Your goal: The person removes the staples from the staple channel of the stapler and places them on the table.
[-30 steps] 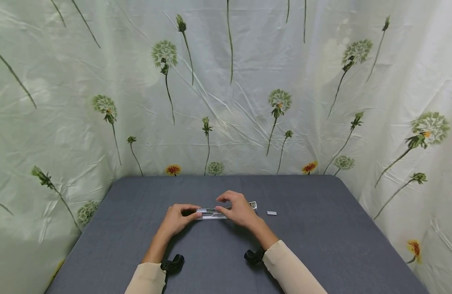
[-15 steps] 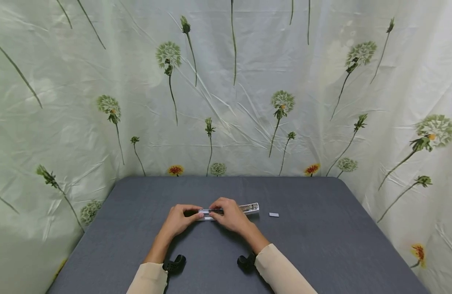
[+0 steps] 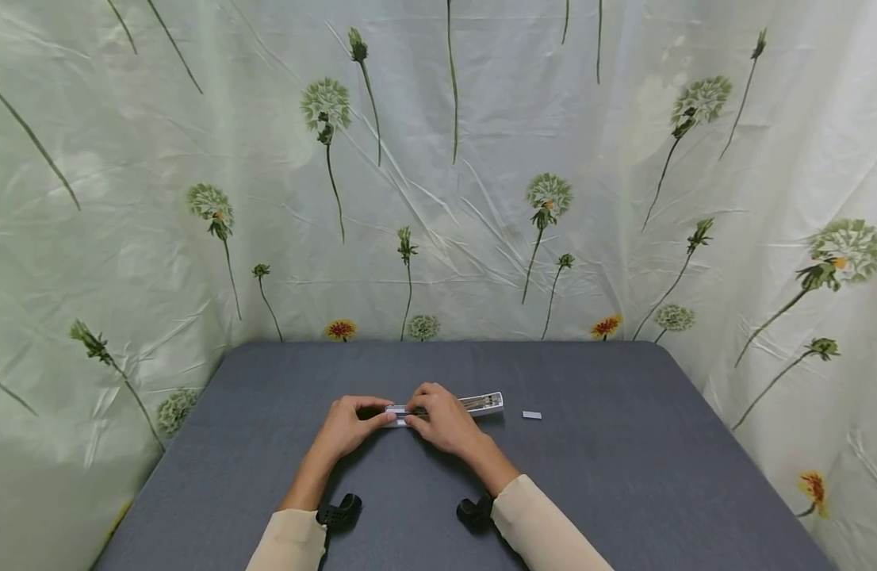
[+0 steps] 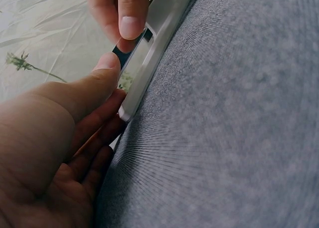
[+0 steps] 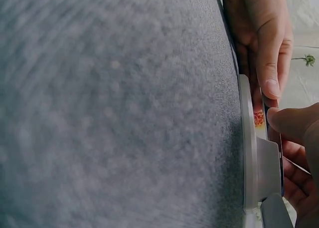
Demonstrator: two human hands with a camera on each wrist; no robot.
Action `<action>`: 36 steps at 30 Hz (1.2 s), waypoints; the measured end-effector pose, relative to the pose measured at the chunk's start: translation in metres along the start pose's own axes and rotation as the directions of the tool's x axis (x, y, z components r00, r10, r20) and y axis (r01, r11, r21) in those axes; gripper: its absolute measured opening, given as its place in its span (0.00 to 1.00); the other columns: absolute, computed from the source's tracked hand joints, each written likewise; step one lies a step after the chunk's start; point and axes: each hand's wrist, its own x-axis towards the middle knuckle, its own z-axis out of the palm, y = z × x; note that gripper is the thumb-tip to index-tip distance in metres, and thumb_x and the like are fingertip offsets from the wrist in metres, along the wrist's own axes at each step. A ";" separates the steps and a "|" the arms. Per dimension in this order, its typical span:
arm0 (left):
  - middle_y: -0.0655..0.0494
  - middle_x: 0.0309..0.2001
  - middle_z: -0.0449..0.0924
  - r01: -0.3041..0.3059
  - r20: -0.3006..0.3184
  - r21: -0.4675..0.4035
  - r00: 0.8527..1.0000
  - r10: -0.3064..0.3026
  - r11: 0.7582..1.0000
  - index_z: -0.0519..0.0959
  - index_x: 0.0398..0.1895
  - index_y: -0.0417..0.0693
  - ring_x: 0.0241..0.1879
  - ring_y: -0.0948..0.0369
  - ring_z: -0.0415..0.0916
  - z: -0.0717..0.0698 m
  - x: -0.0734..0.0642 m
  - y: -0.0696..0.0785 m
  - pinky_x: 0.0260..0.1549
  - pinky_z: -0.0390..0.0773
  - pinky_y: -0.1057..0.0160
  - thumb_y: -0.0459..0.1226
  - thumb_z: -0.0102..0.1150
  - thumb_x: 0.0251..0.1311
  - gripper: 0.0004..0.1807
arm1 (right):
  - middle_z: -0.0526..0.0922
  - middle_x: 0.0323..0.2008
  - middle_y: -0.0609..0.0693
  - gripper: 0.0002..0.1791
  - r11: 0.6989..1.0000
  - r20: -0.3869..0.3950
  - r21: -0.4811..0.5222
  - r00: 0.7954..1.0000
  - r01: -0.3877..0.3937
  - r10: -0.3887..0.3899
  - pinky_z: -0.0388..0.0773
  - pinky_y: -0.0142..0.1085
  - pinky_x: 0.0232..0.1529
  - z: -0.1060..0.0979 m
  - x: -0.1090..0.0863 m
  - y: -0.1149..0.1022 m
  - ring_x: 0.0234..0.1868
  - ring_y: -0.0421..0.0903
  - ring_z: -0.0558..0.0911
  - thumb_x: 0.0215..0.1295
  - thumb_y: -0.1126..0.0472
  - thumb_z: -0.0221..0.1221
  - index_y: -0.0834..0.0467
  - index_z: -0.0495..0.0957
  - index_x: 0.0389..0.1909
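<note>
Strip (image 3: 532,415) near stapler (image 3: 487,404); right hand (image 3: 446,420) hides stapler's middle; curtain (image 3: 438,198) behind.

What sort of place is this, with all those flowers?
Maybe a small work corner: a shiny white curtain printed with green dandelions hangs behind a grey cloth-covered table, and a slim white-and-silver stapler-like tool is being handled there.

Soft light, sheen on curtain (image 3: 481,182), near cloth (image 4: 249,113) blurred in 2 views
</note>
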 end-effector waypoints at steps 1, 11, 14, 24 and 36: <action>0.61 0.47 0.90 0.000 0.001 -0.001 1.000 0.000 1.000 0.91 0.45 0.64 0.51 0.57 0.85 0.000 0.000 0.000 0.51 0.81 0.50 0.48 0.75 0.59 0.11 | 0.84 0.46 0.46 0.07 1.000 0.000 0.007 1.000 -0.001 0.001 0.80 0.39 0.52 0.000 0.000 0.000 0.49 0.44 0.81 0.69 0.54 0.67 0.51 0.90 0.42; 0.61 0.47 0.90 0.007 0.004 -0.002 1.000 -0.007 1.000 0.91 0.44 0.64 0.51 0.58 0.85 -0.002 0.000 0.000 0.51 0.81 0.51 0.49 0.75 0.59 0.11 | 0.85 0.44 0.45 0.06 0.994 -0.032 0.103 0.998 -0.041 0.045 0.80 0.40 0.51 0.000 0.002 -0.003 0.48 0.44 0.82 0.66 0.55 0.70 0.51 0.89 0.41; 0.61 0.47 0.90 0.006 0.001 0.005 1.000 -0.006 1.000 0.91 0.44 0.64 0.52 0.58 0.85 -0.002 0.000 0.000 0.52 0.81 0.50 0.49 0.74 0.59 0.11 | 0.85 0.43 0.45 0.07 0.990 -0.053 0.132 0.997 -0.056 0.063 0.80 0.39 0.50 0.002 0.004 -0.005 0.47 0.44 0.82 0.65 0.54 0.71 0.51 0.89 0.40; 0.62 0.47 0.90 -0.015 0.010 -0.008 1.000 0.015 1.000 0.91 0.45 0.64 0.53 0.56 0.85 0.000 0.001 -0.001 0.55 0.80 0.47 0.49 0.74 0.60 0.11 | 0.85 0.40 0.44 0.08 0.983 -0.129 0.167 0.987 -0.075 0.097 0.81 0.38 0.47 0.007 0.007 -0.008 0.44 0.44 0.83 0.62 0.52 0.73 0.50 0.88 0.38; 0.62 0.47 0.90 -0.018 0.008 -0.005 1.000 0.018 1.000 0.90 0.45 0.65 0.53 0.56 0.85 0.000 0.002 -0.002 0.56 0.80 0.46 0.49 0.74 0.59 0.11 | 0.87 0.42 0.47 0.12 0.981 -0.096 0.172 0.990 -0.088 0.105 0.81 0.40 0.48 0.007 0.011 -0.009 0.46 0.44 0.83 0.64 0.52 0.71 0.52 0.88 0.45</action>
